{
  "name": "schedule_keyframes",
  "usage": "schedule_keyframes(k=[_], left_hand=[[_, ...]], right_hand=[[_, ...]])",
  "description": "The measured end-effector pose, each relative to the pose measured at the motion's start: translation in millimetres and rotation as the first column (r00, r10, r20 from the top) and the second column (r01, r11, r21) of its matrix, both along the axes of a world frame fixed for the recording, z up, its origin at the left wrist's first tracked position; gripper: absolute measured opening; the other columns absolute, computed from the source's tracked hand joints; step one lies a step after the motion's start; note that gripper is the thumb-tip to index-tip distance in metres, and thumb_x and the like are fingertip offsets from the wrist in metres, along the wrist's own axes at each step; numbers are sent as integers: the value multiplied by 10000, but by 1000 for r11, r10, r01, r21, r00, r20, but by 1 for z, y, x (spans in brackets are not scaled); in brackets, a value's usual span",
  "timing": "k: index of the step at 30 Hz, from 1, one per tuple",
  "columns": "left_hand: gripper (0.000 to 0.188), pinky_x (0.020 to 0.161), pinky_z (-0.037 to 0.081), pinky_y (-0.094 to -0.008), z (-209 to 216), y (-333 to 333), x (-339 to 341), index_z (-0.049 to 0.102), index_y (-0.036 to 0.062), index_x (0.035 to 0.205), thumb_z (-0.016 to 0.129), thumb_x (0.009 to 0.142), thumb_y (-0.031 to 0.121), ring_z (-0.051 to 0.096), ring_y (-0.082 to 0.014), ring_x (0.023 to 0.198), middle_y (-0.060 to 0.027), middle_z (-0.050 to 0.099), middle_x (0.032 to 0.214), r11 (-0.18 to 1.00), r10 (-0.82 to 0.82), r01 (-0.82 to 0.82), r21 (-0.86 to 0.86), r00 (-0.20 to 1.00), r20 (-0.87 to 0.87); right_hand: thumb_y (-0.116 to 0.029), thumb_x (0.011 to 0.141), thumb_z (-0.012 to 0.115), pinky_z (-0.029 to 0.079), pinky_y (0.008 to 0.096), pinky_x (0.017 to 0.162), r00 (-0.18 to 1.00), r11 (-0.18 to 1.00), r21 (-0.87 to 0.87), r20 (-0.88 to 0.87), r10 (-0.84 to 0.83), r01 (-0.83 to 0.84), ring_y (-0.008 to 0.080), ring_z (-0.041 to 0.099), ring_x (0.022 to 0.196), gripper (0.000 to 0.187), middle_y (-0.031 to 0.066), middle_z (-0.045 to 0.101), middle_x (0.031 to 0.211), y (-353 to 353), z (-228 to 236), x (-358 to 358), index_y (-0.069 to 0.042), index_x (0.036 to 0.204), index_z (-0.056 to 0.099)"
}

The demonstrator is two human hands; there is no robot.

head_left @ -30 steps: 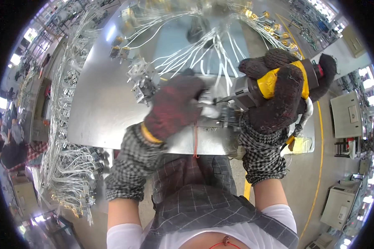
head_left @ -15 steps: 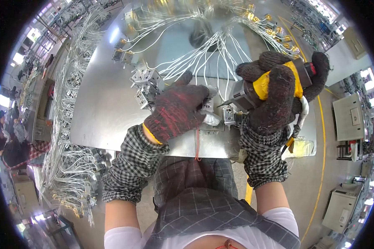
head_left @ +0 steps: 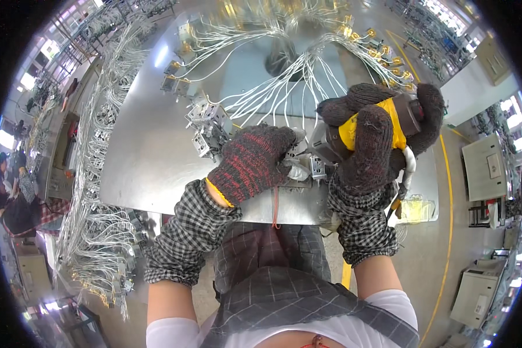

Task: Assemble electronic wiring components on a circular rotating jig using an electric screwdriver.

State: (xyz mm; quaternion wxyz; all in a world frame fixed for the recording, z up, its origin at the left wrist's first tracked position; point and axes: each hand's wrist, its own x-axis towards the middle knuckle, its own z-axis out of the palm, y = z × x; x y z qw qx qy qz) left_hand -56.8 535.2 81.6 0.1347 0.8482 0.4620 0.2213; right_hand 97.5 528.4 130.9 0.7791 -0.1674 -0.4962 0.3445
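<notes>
My left hand, in a dark red-flecked knit glove with white-wrapped fingertips, closes on a small metal connector housing on the metal table. My right hand, in a dark glove, wraps round a corded power driver with yellow tape on its body. The driver's nose points left, close above the housing, and its tip is hidden. Right beside the left fingertips sits another small silver housing. White wires fan out from the far side toward the held housing.
Metal housings cluster left of my left hand. A clear box lies at the table's right edge. Bundled white cables hang along the left, and yellow-tipped connectors ring the far right. Other people sit at the far left.
My right hand has brought the driver left and slightly down, nearer the left fingertips; its thin bit, seen before, is now hidden. My left hand has shifted slightly, its thumb side drawn in.
</notes>
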Motion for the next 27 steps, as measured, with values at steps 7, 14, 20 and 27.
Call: schedule_keyframes(k=[7,14,20,27], left_hand=[[674,890,507,-454,5,-10,-10,591,102,1305,816,717,341,626,-353,1057,-162,655,1123,992,-25,47,-120,984,176],[679,996,460,-464,-5,-13,-29,537,90,1355,795,751,264,546,-364,1196,-149,561,1308,994,-41,43,103,999,-26],[579,896,514,-429,5,-11,-43,575,85,1294,783,765,191,629,-320,1040,-134,633,1150,991,-100,112,69,983,-157],[623,755,546,-378,-2,-4,-18,632,74,1251,860,717,301,682,-274,885,-127,676,994,964,-211,143,225,925,317]], right_hand=[[-95,875,735,589,428,685,995,998,0,80,-66,67,223,646,807,763,146,629,1054,-6,1,-7,-251,1473,289],[-76,891,701,588,431,705,994,998,-12,86,-66,68,223,645,801,772,145,628,1055,1,-4,2,-273,1492,257],[-63,903,677,588,433,719,995,998,-23,82,-57,59,223,644,798,780,145,627,1056,-4,-8,-4,-288,1505,235],[-144,914,660,533,331,533,995,995,49,48,-93,91,212,638,649,683,128,652,900,14,6,21,-174,1463,255]])
